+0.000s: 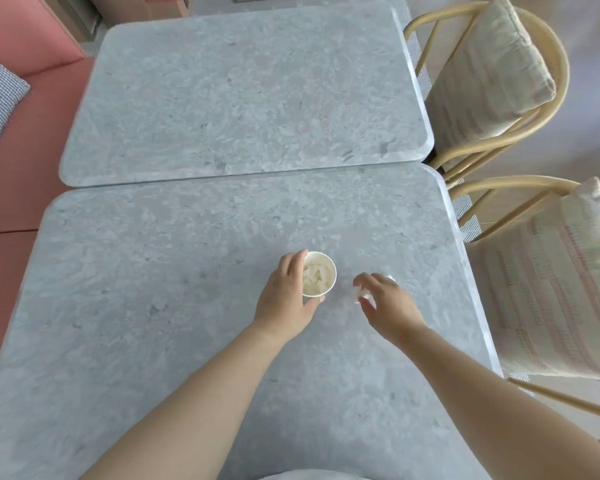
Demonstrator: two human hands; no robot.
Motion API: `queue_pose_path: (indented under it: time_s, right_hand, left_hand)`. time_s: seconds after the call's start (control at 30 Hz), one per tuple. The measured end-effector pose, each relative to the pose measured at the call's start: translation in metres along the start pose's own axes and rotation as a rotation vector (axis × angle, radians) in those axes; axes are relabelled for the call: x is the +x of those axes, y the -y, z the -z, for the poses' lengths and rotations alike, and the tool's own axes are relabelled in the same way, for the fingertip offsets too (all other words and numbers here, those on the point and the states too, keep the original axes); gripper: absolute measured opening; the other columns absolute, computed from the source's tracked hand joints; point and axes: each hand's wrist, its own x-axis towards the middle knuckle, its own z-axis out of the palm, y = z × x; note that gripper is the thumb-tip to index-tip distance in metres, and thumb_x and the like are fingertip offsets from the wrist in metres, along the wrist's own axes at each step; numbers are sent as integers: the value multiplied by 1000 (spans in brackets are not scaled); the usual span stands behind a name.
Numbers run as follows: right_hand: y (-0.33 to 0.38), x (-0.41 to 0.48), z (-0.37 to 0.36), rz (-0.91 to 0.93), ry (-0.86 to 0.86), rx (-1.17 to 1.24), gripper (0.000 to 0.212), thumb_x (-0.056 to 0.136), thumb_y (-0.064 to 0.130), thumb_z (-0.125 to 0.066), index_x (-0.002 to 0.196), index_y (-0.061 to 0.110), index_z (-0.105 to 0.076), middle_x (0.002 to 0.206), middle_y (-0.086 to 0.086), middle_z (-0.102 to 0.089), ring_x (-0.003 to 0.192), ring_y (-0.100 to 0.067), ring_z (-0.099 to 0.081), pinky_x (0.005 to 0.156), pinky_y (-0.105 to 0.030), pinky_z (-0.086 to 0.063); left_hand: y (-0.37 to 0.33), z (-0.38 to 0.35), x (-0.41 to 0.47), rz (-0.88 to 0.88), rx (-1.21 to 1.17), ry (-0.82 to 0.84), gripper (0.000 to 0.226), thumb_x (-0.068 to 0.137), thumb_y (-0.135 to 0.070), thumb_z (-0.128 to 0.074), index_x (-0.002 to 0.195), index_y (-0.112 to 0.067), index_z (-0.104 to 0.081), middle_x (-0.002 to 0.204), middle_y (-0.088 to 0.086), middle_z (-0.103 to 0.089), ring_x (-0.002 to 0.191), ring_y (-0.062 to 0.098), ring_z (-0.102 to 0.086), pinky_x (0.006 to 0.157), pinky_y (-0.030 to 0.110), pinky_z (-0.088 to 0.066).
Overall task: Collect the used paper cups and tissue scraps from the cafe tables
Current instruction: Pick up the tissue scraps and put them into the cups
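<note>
Left grip (pixel 288 294) round paper cup (pixel 321 277), right grip (pixel 387 301) pinching crumpled tissue (pixel 358 295)

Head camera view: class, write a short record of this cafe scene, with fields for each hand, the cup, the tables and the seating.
left hand: grips the paper cup's side
paper cup: upright, crumpled tissue inside
right hand: pinches a tissue scrap right of the cup
tables: near table and far table, grey stone, edge to edge
seating: cushioned rattan chairs on the right
</note>
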Motion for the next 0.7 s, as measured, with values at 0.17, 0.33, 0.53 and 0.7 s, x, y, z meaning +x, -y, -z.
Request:
queue_pose_path:
  time_s: [0.17, 0.33, 0.53, 0.7]
  right_hand:
    - [-29, -4, 21, -81, -15, -3, 53, 86, 13, -54, 135, 25, -37, 114, -1, -58, 107, -22, -52, 83, -34, -46]
    - [-40, 5, 22, -15, -27, -84, 26, 88, 11, -52, 111, 17, -61, 111, 0, -59, 107, -21, -51, 76, -29, -44]
    - [-45, 8, 15, 48, 44, -148, 24, 89, 13, -49, 103, 22, -67, 128, 5, -45, 118, -16, -39, 74, -23, -39]
    - [-48, 9, 17, 46, 129, -69, 23, 87, 11, -50, 95, 21, -69, 108, 3, -55, 100, -18, -53, 67, -21, -34]
  left_hand:
    - [-31, -22, 1, -30, -3, 29, 75, 79, -33, -69, 140, -19, -27, 138, -1, -35, 115, 22, -48, 86, 29, -43]
    - [-51, -32, -2, 1, 6, 53, 78, 80, -36, -68, 142, -19, -25, 140, -1, -33, 118, 21, -47, 90, 34, -46]
    - [-51, -33, -14, 29, 39, 25, 76, 80, -35, -68, 142, -21, -27, 138, -3, -35, 118, 18, -47, 89, 35, -47]
    - [-54, -38, -17, 60, 13, -15, 76, 79, -36, -69, 141, -20, -28, 137, -2, -38, 117, 19, -48, 90, 35, -46]
